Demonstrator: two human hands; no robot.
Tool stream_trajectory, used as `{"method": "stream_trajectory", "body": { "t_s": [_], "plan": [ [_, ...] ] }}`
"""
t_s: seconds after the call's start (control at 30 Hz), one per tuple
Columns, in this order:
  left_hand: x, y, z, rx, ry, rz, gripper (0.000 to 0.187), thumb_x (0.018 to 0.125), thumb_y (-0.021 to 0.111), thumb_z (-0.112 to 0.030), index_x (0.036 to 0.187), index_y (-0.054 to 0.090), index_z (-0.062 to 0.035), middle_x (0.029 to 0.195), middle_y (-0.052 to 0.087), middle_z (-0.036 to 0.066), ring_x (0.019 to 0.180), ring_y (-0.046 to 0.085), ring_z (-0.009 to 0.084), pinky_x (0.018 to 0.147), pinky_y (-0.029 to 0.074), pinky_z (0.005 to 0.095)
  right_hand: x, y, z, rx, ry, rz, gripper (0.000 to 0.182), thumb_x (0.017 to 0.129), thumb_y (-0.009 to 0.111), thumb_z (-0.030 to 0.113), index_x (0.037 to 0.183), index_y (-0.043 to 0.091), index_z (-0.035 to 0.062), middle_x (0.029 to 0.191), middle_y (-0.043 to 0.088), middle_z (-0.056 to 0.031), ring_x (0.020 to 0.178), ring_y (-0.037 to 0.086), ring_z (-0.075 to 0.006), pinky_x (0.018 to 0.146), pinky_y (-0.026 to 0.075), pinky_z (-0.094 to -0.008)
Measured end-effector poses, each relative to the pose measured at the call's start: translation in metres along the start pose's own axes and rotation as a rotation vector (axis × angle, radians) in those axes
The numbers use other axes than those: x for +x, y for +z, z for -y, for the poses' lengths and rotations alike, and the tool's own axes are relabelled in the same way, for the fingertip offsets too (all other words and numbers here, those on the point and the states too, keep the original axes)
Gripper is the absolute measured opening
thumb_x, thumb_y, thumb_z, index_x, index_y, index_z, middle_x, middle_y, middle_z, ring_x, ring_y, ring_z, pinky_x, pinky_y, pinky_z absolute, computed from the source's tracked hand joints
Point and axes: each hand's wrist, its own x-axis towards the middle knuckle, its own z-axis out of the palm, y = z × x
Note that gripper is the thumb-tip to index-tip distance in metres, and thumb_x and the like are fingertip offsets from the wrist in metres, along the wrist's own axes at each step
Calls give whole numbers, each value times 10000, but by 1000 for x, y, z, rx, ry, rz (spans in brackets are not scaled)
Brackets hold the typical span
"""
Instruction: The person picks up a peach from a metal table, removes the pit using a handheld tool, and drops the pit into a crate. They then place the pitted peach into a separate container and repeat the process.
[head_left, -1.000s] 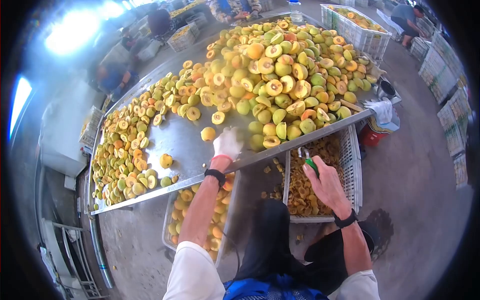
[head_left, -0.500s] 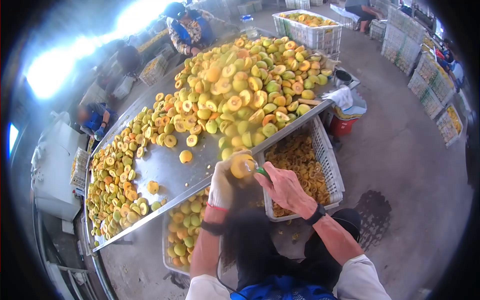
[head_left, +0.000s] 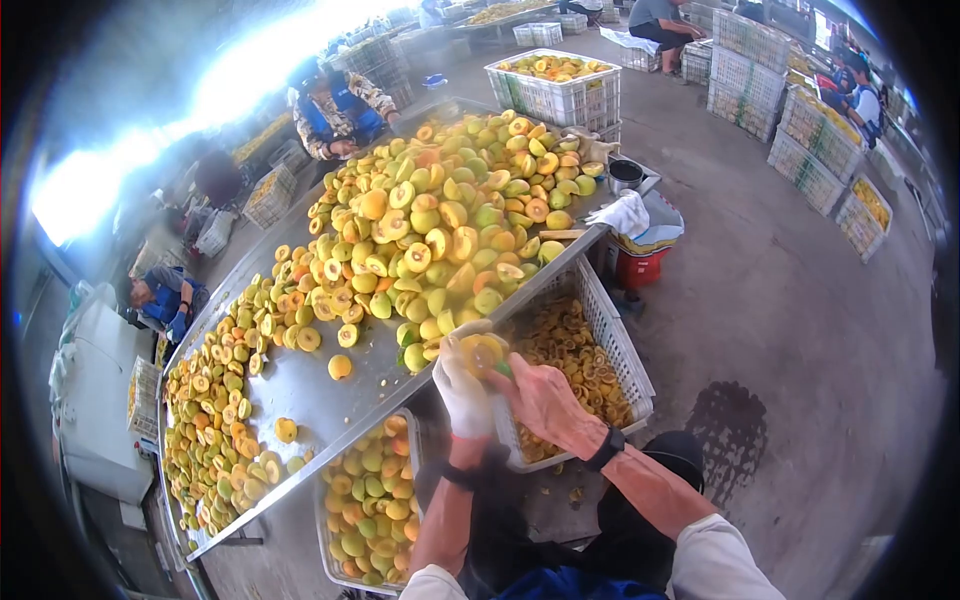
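Note:
A white glove covers my left hand (head_left: 463,392), whose fingers are wrapped round a cut yellow peach (head_left: 482,352) at the table's near edge. My bare right hand (head_left: 552,402) grips a small tool by its green handle (head_left: 503,369), pressed close against the peach. The tool's working end is blurred and mostly hidden by the fruit and fingers. Behind my hands, a large heap of halved peaches (head_left: 420,225) covers much of the metal table (head_left: 320,385). Under my right hand stands a white crate (head_left: 622,335) of brownish-orange ring-shaped scraps.
Below the table's edge, another crate (head_left: 324,525) holds peaches. At the table's right corner are a white cloth (head_left: 622,213), a dark metal cup (head_left: 626,174) and a red bucket (head_left: 642,268). Co-workers sit at the far side and left. Stacked crates (head_left: 748,70) stand at the right.
The view has shifted, so the table and heap appear further left and the lower crate shows more. Both hands remain together on the peach and tool; the tool's metal end is now less visible.

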Motion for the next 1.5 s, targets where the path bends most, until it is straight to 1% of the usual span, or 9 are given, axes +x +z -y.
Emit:
{"method": "stream_trajectory", "body": {
  "t_s": [0.27, 0.37, 0.4, 0.73, 1.07, 1.27, 1.37, 1.43, 1.5],
  "plan": [
    [11, 2, 13, -9, -123, -65, 630, 1136, 279, -424, 974, 693, 23, 798, 704, 97, 715, 649, 174, 706, 525, 283, 6, 15, -18, -72, -13, 26, 418, 1040, 580, 394, 1015, 587, -23, 748, 665, -272, 692, 666, -464, 616, 515, -541],
    [13, 10, 35, 300, 135, -238, 645, 1135, 280, -432, 926, 701, 9, 780, 695, 94, 738, 659, 193, 708, 524, 292, 2, 32, -22, -64, -23, -26, 361, 1042, 576, 333, 1025, 574, -28, 736, 662, -271, 693, 673, -458, 606, 517, -536],
    [11, 16, 16, 27, -109, -209, 635, 1136, 277, -430, 965, 691, 19, 812, 698, 106, 754, 662, 203, 727, 526, 298, 5, 31, -24, -25, -10, -51, 319, 1041, 573, 288, 1029, 564, -30, 729, 659, -270, 693, 677, -455, 600, 517, -533],
    [7, 15, 30, -60, -28, -238, 642, 1131, 277, -490, 1007, 642, 23, 780, 679, 108, 712, 627, 171, 684, 506, 265, 5, 34, -14, 56, -11, -176, 347, 1009, 669, 280, 906, 483, 6, 679, 598, -272, 646, 632, -485, 542, 473, -522],
    [-5, 1, 23, 32, -17, -253, 649, 1137, 291, -443, 906, 678, 23, 695, 660, 99, 626, 610, 154, 619, 477, 257, -5, 25, -10, 64, 73, 99, 297, 1040, 603, 280, 1074, 568, -13, 746, 636, -295, 721, 651, -502, 620, 504, -532],
    [4, -17, 3, 120, -30, 72, 621, 1133, 349, -360, 842, 728, 37, 749, 697, 73, 681, 631, 126, 657, 487, 265, -3, 20, -14, 282, 32, 197, 402, 1059, 568, 323, 1010, 627, -72, 743, 622, -331, 719, 648, -502, 630, 504, -530],
    [8, -23, 4, 106, -94, 166, 633, 1131, 347, -363, 831, 734, 39, 754, 709, 73, 687, 643, 130, 665, 499, 264, -3, 14, -16, 255, 117, 334, 410, 1062, 569, 342, 1019, 631, -62, 740, 673, -257, 656, 671, -417, 595, 497, -473],
    [8, -25, 6, -11, -212, 241, 626, 1129, 353, -416, 855, 726, 5, 750, 703, 61, 669, 643, 144, 652, 514, 267, -5, 10, -10, 641, 358, 507, 293, 1095, 516, 306, 1089, 659, 50, 696, 588, -56, 570, 550, -144, 500, 423, -311],
    [8, -17, 16, -156, -241, 122, 601, 1124, 360, -444, 893, 711, -14, 767, 696, 62, 680, 638, 150, 637, 510, 267, -9, 12, -24, 906, 518, 562, 319, 1106, 493, 341, 991, 630, 76, 672, 544, -12, 529, 487, -95, 454, 357, -274]
  ]
}}
